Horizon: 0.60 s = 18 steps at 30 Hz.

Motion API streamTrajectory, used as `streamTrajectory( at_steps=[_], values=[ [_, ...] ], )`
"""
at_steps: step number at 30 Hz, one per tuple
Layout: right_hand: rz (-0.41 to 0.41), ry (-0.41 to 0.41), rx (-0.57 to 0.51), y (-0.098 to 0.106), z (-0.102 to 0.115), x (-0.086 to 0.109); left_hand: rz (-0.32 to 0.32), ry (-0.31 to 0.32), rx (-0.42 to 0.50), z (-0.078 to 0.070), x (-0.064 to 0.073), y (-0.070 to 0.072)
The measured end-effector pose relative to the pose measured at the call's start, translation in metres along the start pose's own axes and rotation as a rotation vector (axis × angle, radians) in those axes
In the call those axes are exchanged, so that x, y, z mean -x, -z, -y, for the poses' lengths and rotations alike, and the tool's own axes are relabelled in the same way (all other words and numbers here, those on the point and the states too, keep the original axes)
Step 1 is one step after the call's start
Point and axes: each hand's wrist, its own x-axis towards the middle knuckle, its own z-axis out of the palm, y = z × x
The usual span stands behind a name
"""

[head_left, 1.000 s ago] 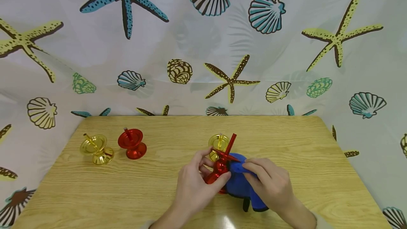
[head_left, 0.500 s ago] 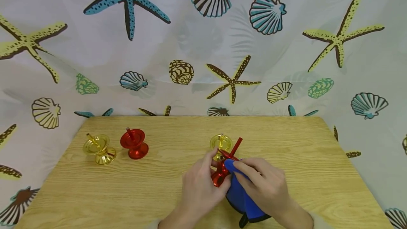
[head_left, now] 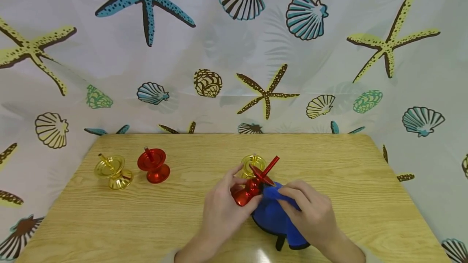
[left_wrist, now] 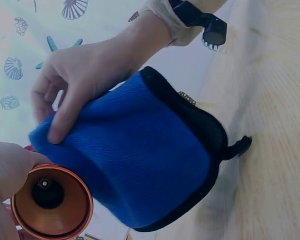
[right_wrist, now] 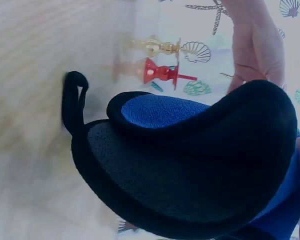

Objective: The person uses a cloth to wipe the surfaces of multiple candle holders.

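My left hand (head_left: pixel 219 208) grips a shiny red candle holder (head_left: pixel 252 186) by its lower part, tilted with its dish and thin tube leaning up to the right. Its hollow base (left_wrist: pixel 75 212) faces the left wrist camera. Between thumb and fingers, my right hand (head_left: pixel 315 210) pinches a blue cloth (head_left: pixel 272 216) with black edging and a black loop (right_wrist: pixel 72 105). The pinched cloth lies right at the stem under the red dish, and the rest hangs down. Just behind the left fingers stands a gold candle holder (head_left: pixel 253 163), its lower part hidden.
On the wooden table's (head_left: pixel 164 222) left side stand another gold candle holder (head_left: pixel 118 177) and a red one (head_left: pixel 156 173), side by side. A white curtain (head_left: pixel 183 52) printed with shells and starfish hangs behind the table.
The right hand brought the cloth left over the red stem, then drew it back slightly right. The red candle holder has turned a little in the left hand, showing more of its dish's underside.
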Motion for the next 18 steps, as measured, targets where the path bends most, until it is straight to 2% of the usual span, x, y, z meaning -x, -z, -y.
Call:
streamTrajectory(
  at_steps=[3,6,8,11,15,18],
  values=[
    [0.026,-0.051,-0.027,0.003,-0.005,0.009,-0.018,-0.015,0.025,0.001,0.0,0.002],
    [0.053,-0.136,-0.046,0.007,-0.01,0.015,-0.045,-0.043,0.042,0.003,0.0,0.004],
    [0.074,-0.216,-0.054,0.011,-0.014,0.016,-0.06,-0.077,0.042,0.004,0.0,0.006],
    [0.13,-0.371,-0.095,0.016,-0.021,0.014,-0.067,-0.161,0.033,0.006,0.0,0.008],
    [0.254,-0.617,-0.341,0.024,-0.034,0.008,-0.003,-0.319,0.053,0.01,0.001,0.01],
    [0.37,-0.767,-0.56,0.03,-0.045,0.004,0.102,-0.392,0.067,0.01,0.003,0.011]
  ],
)
